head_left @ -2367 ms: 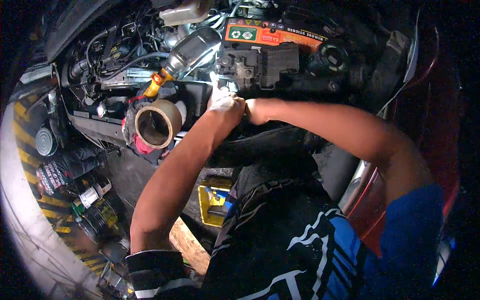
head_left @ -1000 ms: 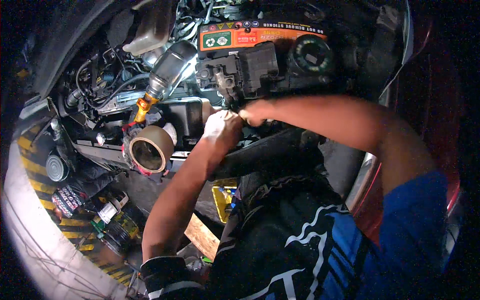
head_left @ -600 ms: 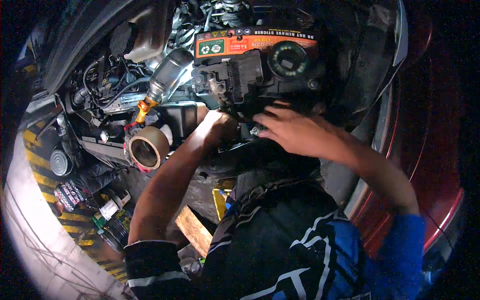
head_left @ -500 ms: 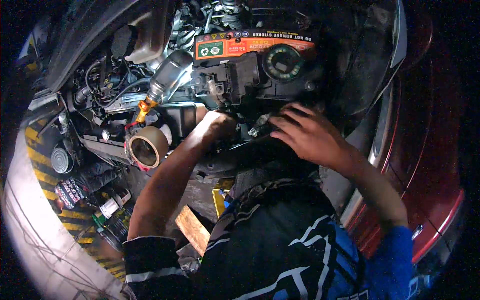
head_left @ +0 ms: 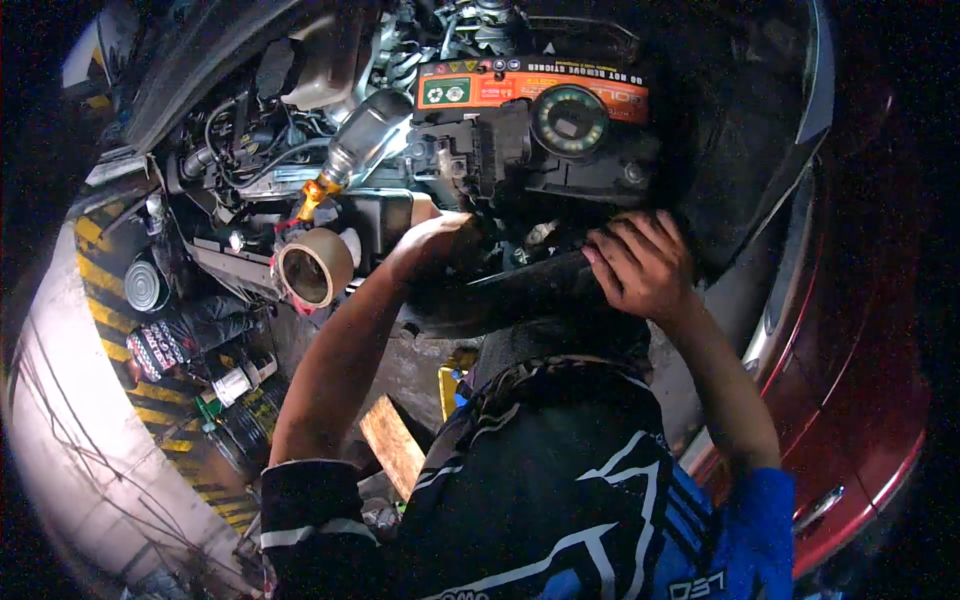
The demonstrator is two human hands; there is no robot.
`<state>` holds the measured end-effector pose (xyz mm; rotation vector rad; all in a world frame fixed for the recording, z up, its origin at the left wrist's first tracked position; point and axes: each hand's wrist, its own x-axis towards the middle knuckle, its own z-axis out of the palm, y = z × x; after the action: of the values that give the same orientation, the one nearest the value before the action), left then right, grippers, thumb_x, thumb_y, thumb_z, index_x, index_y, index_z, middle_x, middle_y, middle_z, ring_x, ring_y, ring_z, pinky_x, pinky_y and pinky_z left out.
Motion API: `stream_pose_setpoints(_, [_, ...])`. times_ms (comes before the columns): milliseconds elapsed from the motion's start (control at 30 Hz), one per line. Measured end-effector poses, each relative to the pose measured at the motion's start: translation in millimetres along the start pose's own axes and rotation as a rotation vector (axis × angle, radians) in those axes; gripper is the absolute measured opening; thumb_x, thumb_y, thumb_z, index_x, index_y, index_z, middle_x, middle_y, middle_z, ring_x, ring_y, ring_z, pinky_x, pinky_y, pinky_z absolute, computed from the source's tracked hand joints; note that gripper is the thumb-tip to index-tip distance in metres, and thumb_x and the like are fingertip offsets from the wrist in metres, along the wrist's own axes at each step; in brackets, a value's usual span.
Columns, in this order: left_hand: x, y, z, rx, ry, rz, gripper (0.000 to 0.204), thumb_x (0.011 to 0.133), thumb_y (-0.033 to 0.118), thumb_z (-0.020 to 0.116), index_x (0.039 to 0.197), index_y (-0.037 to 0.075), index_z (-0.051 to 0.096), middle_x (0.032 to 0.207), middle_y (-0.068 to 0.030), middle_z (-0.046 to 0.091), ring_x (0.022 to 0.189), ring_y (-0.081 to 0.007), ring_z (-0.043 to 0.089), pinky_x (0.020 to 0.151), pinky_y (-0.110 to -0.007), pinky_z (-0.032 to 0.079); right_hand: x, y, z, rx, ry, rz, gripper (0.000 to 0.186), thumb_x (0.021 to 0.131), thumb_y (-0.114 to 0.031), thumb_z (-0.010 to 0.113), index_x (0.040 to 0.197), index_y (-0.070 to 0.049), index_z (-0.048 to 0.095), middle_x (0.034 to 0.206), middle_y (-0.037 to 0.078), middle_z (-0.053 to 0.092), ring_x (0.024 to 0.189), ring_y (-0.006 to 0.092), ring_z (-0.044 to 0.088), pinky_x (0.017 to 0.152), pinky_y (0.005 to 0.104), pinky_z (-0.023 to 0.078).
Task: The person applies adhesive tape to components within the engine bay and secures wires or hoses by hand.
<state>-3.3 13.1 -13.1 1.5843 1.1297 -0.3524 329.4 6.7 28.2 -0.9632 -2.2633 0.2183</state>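
Note:
My left hand (head_left: 440, 243) reaches into the dark gap in front of a car battery (head_left: 545, 88) with an orange label; its fingers are hidden there. Over the dark front edge of the engine bay (head_left: 540, 283) lies my right hand (head_left: 642, 262), fingers bent and slightly apart, nothing visible in them. Between the hands, a small pale part (head_left: 540, 235) shows in the gap. A round lamp with a ring of small lights (head_left: 568, 120) rests on the battery, beside a black plastic box (head_left: 462, 150) with terminals.
Left of the battery a clear bottle (head_left: 370, 135) leans, its orange neck (head_left: 315, 197) pointing down toward a roll of tape (head_left: 341, 262). A wooden board (head_left: 392, 445) and a round tin (head_left: 146, 287) are lower down. A red car (head_left: 850, 350) stands close at right.
My right hand has drawn back from the gap, slightly right, onto the front edge. My left hand stays in the gap. The whole view has shifted a little.

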Motion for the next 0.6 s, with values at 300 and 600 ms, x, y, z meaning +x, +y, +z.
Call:
stream_pose_setpoints(300, [17.5, -38.1, 39.7, -0.952, 0.080, -0.165, 0.033, 0.102, 0.011, 0.036, 0.125, 0.001, 0.059, 0.112, -0.0046, 0.067, 0.095, -0.0169, 0.064, 0.091, -0.028, 0.052, 1.6, -1.6, 1.9, 0.008, 0.017, -0.012, 0.015, 0.080, -0.019, 0.073, 0.090, -0.007, 0.073, 0.087, 0.008, 0.068, 0.085, 0.0263, 0.065, 0.081, 0.0428, 0.048])
stream_pose_setpoints(600, [9.5, -9.8, 22.2, 0.400, 0.201, 0.147, 0.028, 0.093, 0.011, 0.047, 0.110, 0.009, 0.068, 0.106, -0.0115, 0.069, 0.096, -0.0247, 0.066, 0.083, -0.035, 0.054, 4.1, -3.1, 0.6, 0.028, 0.026, -0.008, 0.015, 0.079, -0.017, 0.073, 0.089, -0.006, 0.072, 0.086, 0.008, 0.067, 0.083, 0.0254, 0.065, 0.077, 0.0419, 0.048])
